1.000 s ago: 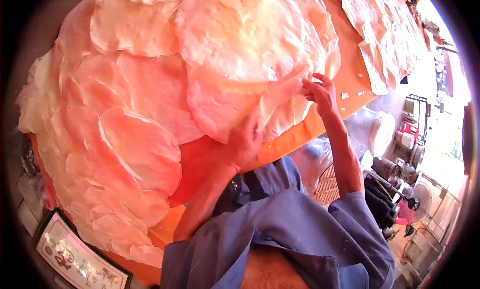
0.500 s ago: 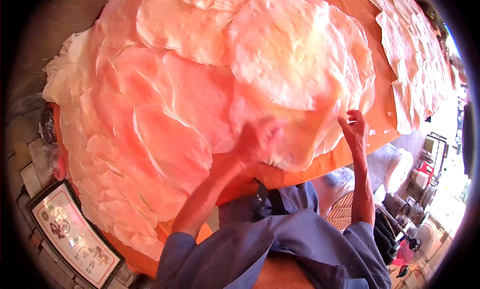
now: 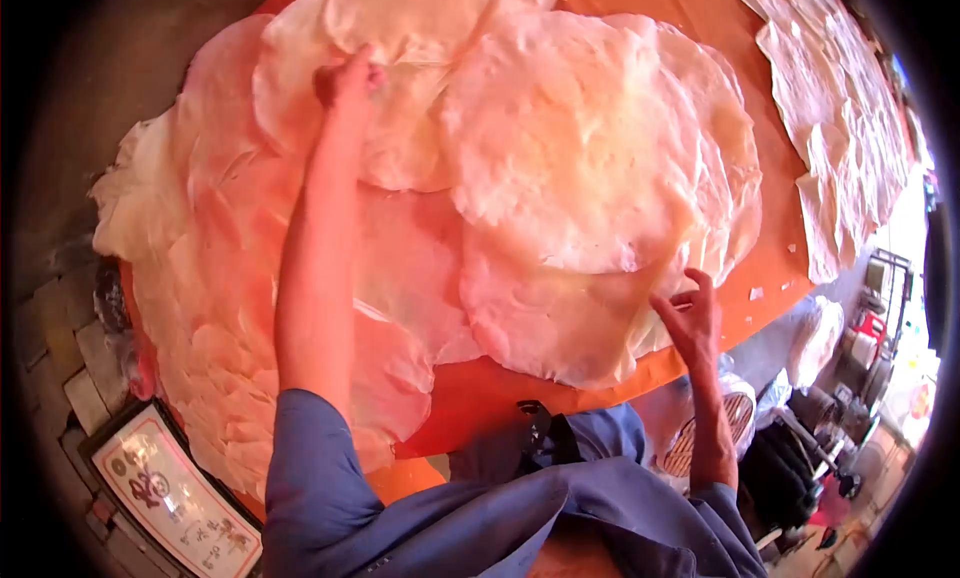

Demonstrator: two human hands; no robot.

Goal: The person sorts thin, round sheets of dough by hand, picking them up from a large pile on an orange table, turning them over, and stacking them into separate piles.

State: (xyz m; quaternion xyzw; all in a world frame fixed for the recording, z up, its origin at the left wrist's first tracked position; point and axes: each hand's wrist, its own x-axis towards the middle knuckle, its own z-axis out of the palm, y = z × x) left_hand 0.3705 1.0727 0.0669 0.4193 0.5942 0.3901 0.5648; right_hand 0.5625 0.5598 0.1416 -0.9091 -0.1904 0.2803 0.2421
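Note:
Thin, pale round sheets [image 3: 575, 143] lie overlapped in a wide layer on an orange-covered table [image 3: 690, 88]. My left hand [image 3: 350, 76] reaches far forward, its fingers curled at the upper-left sheets; whether it pinches a sheet edge is too small to tell. Near the right front edge of the nearest sheets, my right hand [image 3: 688, 313] has its thumb and fingers bent and apart, with nothing visible between them. A large sheet with a bright yellowish middle lies on top, between and beyond the two hands.
More pale sheets [image 3: 830, 128] lie along the table's far right side. A framed sign with characters [image 3: 175, 498] leans at the lower left. Below the table on the right are a round slatted object [image 3: 712, 428], plastic bags [image 3: 815, 343] and assorted equipment.
My left hand has moved from the near middle sheets forward and left to the upper-left ones. My right hand stays near the right edge. The view has shifted slightly, so the sheets sit lower.

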